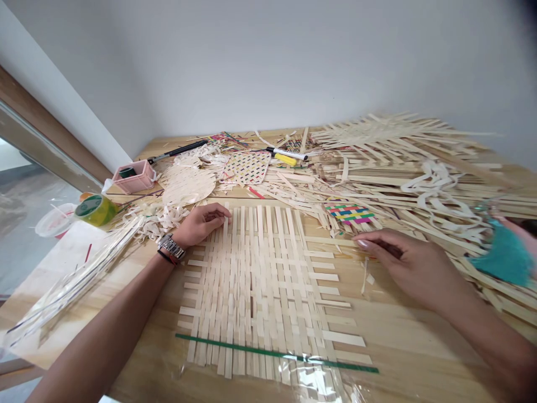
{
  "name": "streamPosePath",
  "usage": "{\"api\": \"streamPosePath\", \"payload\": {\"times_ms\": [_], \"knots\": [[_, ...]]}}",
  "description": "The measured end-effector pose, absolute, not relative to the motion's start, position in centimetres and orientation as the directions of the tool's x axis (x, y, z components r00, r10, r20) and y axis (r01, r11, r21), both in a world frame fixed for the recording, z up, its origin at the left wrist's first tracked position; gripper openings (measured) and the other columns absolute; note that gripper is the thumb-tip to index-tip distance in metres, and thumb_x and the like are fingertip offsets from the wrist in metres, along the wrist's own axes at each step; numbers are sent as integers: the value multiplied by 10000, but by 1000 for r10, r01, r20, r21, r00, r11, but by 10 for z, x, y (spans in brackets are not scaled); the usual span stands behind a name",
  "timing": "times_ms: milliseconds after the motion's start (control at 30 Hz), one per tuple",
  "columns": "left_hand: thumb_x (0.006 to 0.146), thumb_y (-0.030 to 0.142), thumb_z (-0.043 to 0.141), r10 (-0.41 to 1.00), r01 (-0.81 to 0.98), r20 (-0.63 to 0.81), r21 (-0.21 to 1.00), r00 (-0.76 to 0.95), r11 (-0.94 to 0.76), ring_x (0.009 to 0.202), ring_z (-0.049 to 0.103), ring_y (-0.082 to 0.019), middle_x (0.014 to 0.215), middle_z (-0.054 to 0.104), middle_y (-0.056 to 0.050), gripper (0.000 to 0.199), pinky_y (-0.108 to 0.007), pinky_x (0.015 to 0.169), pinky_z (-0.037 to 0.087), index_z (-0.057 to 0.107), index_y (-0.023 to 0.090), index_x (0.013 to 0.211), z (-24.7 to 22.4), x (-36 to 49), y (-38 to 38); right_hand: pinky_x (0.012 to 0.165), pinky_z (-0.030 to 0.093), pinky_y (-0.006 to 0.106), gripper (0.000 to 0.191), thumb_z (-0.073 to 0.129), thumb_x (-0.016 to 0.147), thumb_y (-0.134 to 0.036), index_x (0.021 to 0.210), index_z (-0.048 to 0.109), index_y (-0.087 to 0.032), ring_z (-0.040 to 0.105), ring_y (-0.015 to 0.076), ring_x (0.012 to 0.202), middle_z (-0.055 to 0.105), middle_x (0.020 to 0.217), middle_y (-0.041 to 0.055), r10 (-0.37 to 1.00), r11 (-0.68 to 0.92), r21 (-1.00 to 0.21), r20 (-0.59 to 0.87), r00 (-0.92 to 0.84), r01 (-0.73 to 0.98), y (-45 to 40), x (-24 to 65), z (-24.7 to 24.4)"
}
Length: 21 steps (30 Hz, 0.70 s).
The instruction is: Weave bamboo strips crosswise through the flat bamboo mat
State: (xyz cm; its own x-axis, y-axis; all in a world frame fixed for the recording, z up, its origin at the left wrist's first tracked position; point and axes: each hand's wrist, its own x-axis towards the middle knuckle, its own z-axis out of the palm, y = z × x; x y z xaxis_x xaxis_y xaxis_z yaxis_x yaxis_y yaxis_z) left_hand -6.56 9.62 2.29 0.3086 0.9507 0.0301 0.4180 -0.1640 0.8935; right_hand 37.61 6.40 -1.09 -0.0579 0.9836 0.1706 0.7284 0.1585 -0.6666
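A half-open mat of pale, flat bamboo-like strips (255,280) lies on the table in front of me, its strip ends sticking out on all sides. At its upper left corner, my left hand (203,225) has its fingers closed at the top end of an upright strip (226,226). My right hand (413,263) pinches the right end of a crosswise pale strip (329,241) between thumb and forefinger; this strip runs into the mat's top edge. A thin green strip (268,352) lies across the mat's near end, by some shiny clear tape or film (316,383).
Several loose strips (364,168) are piled at the back right. Farther back lie a colourful woven piece (348,211), a patterned square (247,168) and markers (289,155). At left are a pink basket (134,178), a tape roll (95,211) and curled shavings (161,221).
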Motion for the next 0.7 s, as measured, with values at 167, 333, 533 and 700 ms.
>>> {"api": "streamPosePath", "payload": {"times_ms": [167,333,533,700], "knots": [[900,355,706,949,425,28,890,313,-166,716,586,-154,872,723,-48,243,-264,643,435,752,171,1052,23,-65,97,757,541,367,351,625,868,-567,946,811,-280,740,258,858,835,1004,46,984,160,-681,169,-59,715,61,372,-10],[909,361,701,950,423,27,891,312,-164,722,588,-159,924,740,-62,243,-269,635,431,751,176,1059,23,-66,96,736,534,354,361,619,881,-584,957,807,-285,727,244,818,831,980,40,982,165,-676,179,-57,718,60,369,-9],[910,344,699,951,415,24,896,309,-158,714,581,-155,940,750,-67,233,-266,625,425,755,174,1058,24,-66,95,594,481,335,461,601,866,-683,949,801,-275,639,204,613,815,870,38,986,159,-659,149,-79,735,62,373,-3],[900,347,702,949,405,23,901,314,-156,717,580,-158,938,750,-68,247,-278,646,431,754,172,1066,22,-66,97,593,478,358,536,582,825,-733,983,817,-278,671,232,661,830,930,46,996,94,-622,58,-75,777,65,383,-2]]}}
